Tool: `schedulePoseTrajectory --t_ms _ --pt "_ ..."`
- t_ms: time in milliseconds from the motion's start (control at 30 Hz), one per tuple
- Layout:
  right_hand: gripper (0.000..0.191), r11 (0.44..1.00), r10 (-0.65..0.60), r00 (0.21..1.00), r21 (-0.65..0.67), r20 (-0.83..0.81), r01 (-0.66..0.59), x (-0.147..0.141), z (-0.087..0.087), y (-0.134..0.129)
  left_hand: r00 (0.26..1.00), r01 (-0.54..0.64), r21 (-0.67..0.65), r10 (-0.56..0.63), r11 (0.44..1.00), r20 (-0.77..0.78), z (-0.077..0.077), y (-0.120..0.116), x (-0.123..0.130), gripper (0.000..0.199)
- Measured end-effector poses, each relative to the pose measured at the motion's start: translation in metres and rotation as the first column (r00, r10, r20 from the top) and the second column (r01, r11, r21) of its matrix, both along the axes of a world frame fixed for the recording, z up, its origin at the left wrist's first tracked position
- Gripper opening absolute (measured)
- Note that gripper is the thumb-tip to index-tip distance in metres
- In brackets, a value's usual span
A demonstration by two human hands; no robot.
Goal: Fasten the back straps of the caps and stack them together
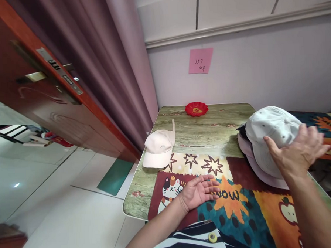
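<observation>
At right of frame, the right hand (pixel 300 152) rests open-palmed on the white bucket hat (pixel 273 129) topping a stack of hats, not clasping it. The left hand (pixel 199 191) lies open on the patterned mat (pixel 242 205). One white baseball cap (pixel 159 148) already sits apart, left-centre on the counter (pixel 210 127); the stack looks unsorted yet.

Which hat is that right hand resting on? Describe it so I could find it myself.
Start at the table with the bright cartoon mat; at its right edge sits a stack of hats. The right hand rests on the top one, a white bucket hat with small eyelet holes, unlike the pinkish hat beneath or the white cap lying alone far left.
</observation>
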State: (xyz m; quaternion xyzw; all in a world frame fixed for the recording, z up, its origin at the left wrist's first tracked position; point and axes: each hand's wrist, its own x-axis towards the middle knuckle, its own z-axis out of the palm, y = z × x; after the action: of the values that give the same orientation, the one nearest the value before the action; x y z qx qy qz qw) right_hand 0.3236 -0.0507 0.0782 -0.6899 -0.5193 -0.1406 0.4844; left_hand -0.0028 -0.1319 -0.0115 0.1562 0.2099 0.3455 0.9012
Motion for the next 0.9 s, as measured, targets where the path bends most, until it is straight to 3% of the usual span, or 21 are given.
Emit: schedulePoseTrajectory --t_ms 67,133,200,233,333,367,433,467,533,600,733,800,900 --pt "0.078 0.992 0.046 0.999 0.118 0.022 -0.049 -0.028 0.002 -0.009 0.995 -0.045 0.031 0.048 0.999 -0.084 0.007 0.008 -0.008 0.041" --pt "0.061 0.955 0.251 0.966 0.175 -0.055 -0.238 -0.064 -0.008 -0.012 0.969 -0.148 0.076 0.160 0.986 -0.190 0.014 0.019 -0.020 0.036" --pt "0.044 0.890 0.452 0.834 0.096 -0.316 -0.446 -0.102 -0.031 -0.007 0.890 -0.299 0.144 0.330 0.943 -0.313 0.021 0.034 -0.037 0.032" --pt "0.042 0.852 0.485 0.738 0.061 -0.470 -0.521 -0.120 -0.044 -0.002 0.821 -0.373 0.205 0.425 0.905 -0.382 0.024 0.042 -0.048 0.031" --pt "0.046 0.778 0.409 0.445 0.050 -0.797 -0.626 -0.159 -0.083 0.015 0.487 -0.484 0.487 0.686 0.727 -0.541 0.033 0.070 -0.086 0.035" --pt "0.048 0.766 0.388 0.394 0.054 -0.833 -0.640 -0.167 -0.093 0.020 0.329 -0.471 0.596 0.756 0.651 -0.566 0.036 0.080 -0.101 0.037" --pt "0.051 0.758 0.368 0.344 0.064 -0.864 -0.649 -0.173 -0.109 0.028 -0.065 -0.341 0.784 0.819 0.519 -0.570 0.043 0.101 -0.130 0.046" --pt "0.052 0.761 0.364 0.339 0.067 -0.868 -0.645 -0.174 -0.115 0.031 -0.232 -0.248 0.828 0.799 0.502 -0.554 0.047 0.111 -0.144 0.053" --pt "0.053 0.771 0.355 0.345 0.064 -0.869 -0.633 -0.173 -0.123 0.034 -0.404 -0.120 0.820 0.727 0.560 -0.555 0.052 0.129 -0.165 0.072" --pt "0.054 0.770 0.358 0.358 0.056 -0.862 -0.635 -0.170 -0.129 0.036 -0.429 -0.093 0.741 0.644 0.666 -0.633 0.053 0.145 -0.179 0.091" --pt "0.053 0.735 0.384 0.306 0.088 -0.871 -0.672 -0.167 -0.133 0.036 -0.317 -0.055 0.540 0.498 0.840 -0.807 0.047 0.167 -0.187 0.121" --pt "0.051 0.728 0.389 0.275 0.110 -0.879 -0.676 -0.167 -0.132 0.036 -0.311 -0.008 0.482 0.456 0.876 -0.834 0.043 0.172 -0.187 0.126" --pt "0.049 0.722 0.390 0.286 0.098 -0.875 -0.684 -0.167 -0.130 0.037 -0.380 0.014 0.467 0.437 0.884 -0.815 0.038 0.173 -0.186 0.122"
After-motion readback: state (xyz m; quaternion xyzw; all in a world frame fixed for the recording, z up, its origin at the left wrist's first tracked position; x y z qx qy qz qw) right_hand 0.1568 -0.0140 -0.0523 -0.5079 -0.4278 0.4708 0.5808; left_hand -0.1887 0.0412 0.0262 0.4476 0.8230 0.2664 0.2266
